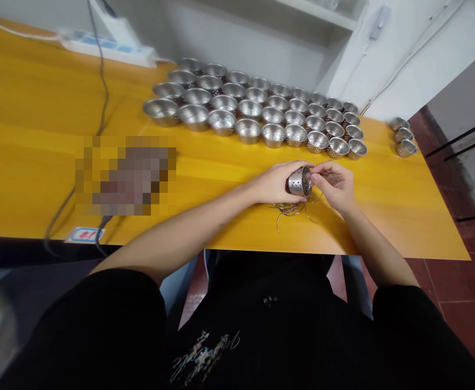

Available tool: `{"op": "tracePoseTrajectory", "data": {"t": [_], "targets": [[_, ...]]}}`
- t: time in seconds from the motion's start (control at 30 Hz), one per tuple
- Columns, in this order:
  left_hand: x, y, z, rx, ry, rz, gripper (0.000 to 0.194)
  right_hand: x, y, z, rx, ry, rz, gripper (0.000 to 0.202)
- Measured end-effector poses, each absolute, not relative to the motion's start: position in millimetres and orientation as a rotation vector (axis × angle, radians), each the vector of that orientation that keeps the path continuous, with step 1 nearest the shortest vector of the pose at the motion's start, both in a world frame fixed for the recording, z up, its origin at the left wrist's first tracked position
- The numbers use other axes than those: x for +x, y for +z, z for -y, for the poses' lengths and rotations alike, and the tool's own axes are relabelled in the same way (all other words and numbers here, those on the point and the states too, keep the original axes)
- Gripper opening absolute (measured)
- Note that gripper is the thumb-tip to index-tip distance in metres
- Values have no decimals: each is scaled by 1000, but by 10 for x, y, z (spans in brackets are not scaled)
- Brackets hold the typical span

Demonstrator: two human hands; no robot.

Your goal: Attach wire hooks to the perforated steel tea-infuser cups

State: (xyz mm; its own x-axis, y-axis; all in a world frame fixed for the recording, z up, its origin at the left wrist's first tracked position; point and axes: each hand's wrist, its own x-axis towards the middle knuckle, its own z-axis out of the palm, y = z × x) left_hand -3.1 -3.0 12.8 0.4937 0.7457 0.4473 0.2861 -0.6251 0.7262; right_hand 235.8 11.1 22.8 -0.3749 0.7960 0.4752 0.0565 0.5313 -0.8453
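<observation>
A small perforated metal strainer cup (298, 182) lies tilted on its side in my left hand (277, 183), its mouth turned to the right. My left fingers and thumb wrap round its wall. At the cup's rim, my right hand (335, 184) makes a pinch with thumb and forefinger. A thin curved metal wire seems to run from that pinch; its end at the rim is too small to make out. Under the cup and my left hand, a loose bunch of thin curved wires (288, 209) rests on the yellow table (221, 216).
Several rows of similar strainer cups (249, 130) stand mouth up along the back. A few more cups (406, 148) are near the right edge. At left are a blurred-out object (134, 176) with a cable, a power strip (107, 47) and a small label (86, 234).
</observation>
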Motion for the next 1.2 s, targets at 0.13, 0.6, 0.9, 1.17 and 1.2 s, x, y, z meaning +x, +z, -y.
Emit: {"op": "tracePoseTrajectory", "data": {"t": [0.13, 0.6, 0.9, 1.17, 1.2], "targets": [[-19, 98, 22, 2189, 1026, -863, 82, 2314, 210, -88, -720, 961, 1778, 44], [6, 78, 48, 2239, 956, -989, 81, 2312, 78, -138, -779, 967, 1906, 49], [-12, 153, 72, 2287, 885, -1059, 86, 2338, 2, -207, -983, 783, 2016, 63], [-16, 212, 112, 2259, 899, -1057, 86, 2350, 31, -245, -964, 997, 1973, 53], [-14, 208, 114, 2259, 902, -1047, 86, 2344, 28, -247, -965, 1001, 1981, 54]]}}
